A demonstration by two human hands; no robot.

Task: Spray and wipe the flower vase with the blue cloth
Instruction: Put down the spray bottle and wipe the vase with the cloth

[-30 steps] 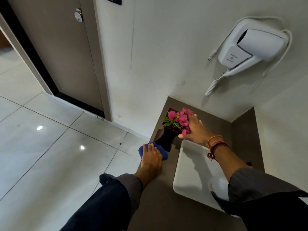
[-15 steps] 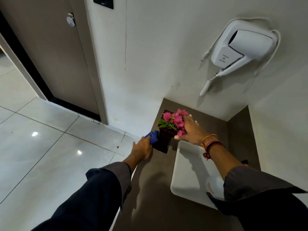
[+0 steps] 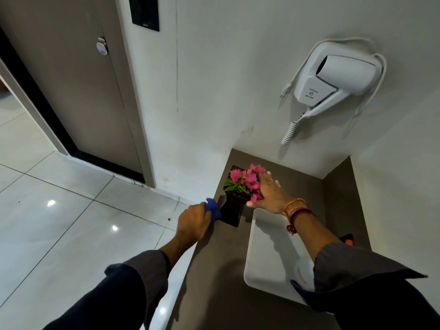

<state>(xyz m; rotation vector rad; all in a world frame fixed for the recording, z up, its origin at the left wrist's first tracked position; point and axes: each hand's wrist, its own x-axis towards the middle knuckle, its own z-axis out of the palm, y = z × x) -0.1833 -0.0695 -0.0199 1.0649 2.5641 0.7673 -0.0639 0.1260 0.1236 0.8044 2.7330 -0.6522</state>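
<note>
A dark square flower vase [image 3: 232, 211] with pink flowers [image 3: 247, 181] and green leaves stands near the left edge of the brown counter [image 3: 221, 277]. My left hand [image 3: 192, 222] grips the blue cloth [image 3: 213, 209] and presses it against the vase's left side. My right hand [image 3: 270, 194] rests on the flowers and the vase's top right rim, steadying it. No spray bottle can be made out.
A white rectangular basin [image 3: 264, 256] sits on the counter right of the vase. A white wall-mounted hair dryer [image 3: 333, 79] with a coiled cord hangs above. A small dark and orange object [image 3: 348, 239] lies behind my right forearm. A grey door [image 3: 78, 96] and tiled floor [image 3: 59, 222] lie to the left.
My left hand lifted the blue cloth from the counter at the vase's base up to its left side. My right hand stayed on the flowers.
</note>
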